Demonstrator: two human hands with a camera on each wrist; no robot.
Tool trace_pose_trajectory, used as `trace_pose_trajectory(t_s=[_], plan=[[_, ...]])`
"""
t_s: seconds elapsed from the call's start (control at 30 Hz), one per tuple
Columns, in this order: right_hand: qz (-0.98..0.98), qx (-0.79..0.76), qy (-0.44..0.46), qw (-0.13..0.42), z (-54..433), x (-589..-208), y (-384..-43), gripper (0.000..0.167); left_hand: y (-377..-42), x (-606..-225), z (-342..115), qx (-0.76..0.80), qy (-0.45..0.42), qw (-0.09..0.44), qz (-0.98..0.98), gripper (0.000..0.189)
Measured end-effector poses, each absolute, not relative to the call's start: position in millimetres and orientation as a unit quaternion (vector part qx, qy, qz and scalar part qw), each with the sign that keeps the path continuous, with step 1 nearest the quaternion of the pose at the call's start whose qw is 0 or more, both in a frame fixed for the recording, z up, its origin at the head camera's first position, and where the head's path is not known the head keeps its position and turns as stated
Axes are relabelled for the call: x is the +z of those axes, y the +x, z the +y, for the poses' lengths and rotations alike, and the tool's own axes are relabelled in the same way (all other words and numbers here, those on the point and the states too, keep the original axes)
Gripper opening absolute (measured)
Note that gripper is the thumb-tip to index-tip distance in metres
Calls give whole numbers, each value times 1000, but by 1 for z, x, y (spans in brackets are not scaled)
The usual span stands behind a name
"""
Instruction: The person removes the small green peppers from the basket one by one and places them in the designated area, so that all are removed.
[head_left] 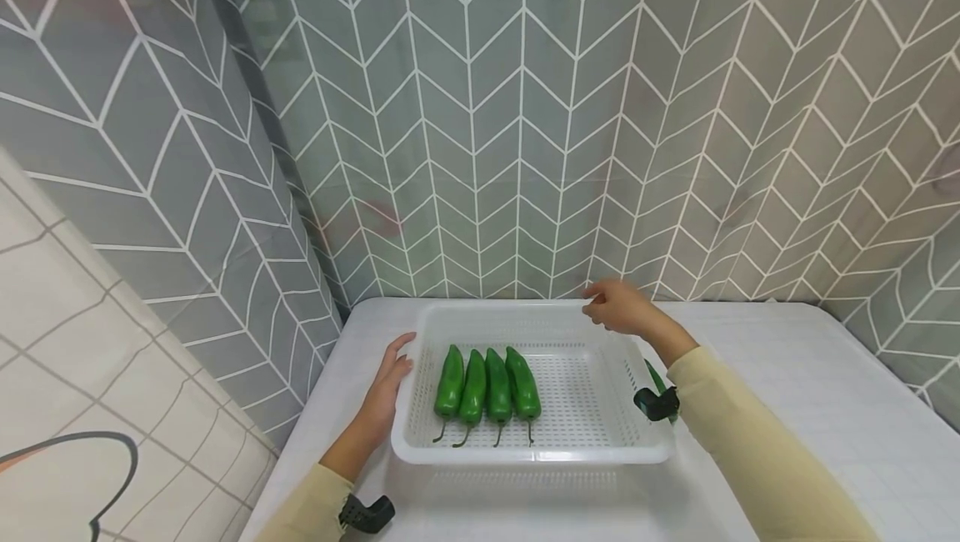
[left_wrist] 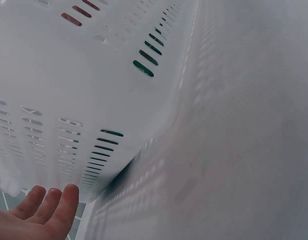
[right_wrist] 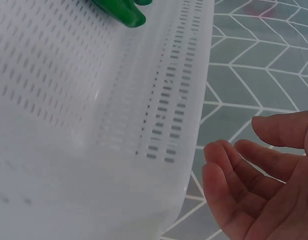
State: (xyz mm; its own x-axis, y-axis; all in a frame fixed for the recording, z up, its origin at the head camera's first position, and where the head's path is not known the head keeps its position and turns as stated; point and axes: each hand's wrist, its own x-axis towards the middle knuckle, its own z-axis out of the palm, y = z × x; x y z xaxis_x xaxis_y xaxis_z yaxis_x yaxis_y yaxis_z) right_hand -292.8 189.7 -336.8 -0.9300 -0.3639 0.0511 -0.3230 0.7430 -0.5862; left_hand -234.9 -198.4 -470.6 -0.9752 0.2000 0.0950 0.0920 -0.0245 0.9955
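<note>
Several green chili peppers (head_left: 486, 385) lie side by side in the left half of a white perforated plastic basket (head_left: 577, 456), stems toward the near side. My left hand (head_left: 386, 392) is at the basket's left wall, its fingers (left_wrist: 64, 210) extended by the slotted side in the left wrist view; whether they press on it I cannot tell. Above the far right corner of the basket hangs my right hand (head_left: 621, 307), fingers loosely bent with nothing between them. In the right wrist view that hand (right_wrist: 263, 185) is just outside the rim, apart from it.
Another green pepper (head_left: 656, 377) lies outside the basket on the right, partly hidden by the basket wall and my right wrist. A white cloth covers the table (head_left: 780, 392). Behind it hangs a grey curtain (head_left: 495, 125) with white chevron lines.
</note>
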Motion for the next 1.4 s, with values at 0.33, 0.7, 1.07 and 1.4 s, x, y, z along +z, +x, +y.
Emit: trace_pose_trajectory(t_s=[0.33, 0.7, 1.07, 1.4], plan=[[923, -325, -195, 60, 175, -342, -295, 38, -233, -471, -198, 711, 104, 38, 694, 48], [925, -318, -190, 87, 166, -356, -296, 38, -235, -471, -195, 709, 113, 43, 695, 48], [926, -324, -165, 105, 152, -365, -300, 37, -236, -472, -198, 708, 103, 38, 698, 48], [927, -315, -159, 128, 141, -373, -302, 39, -235, -472, -198, 704, 108, 35, 701, 49]])
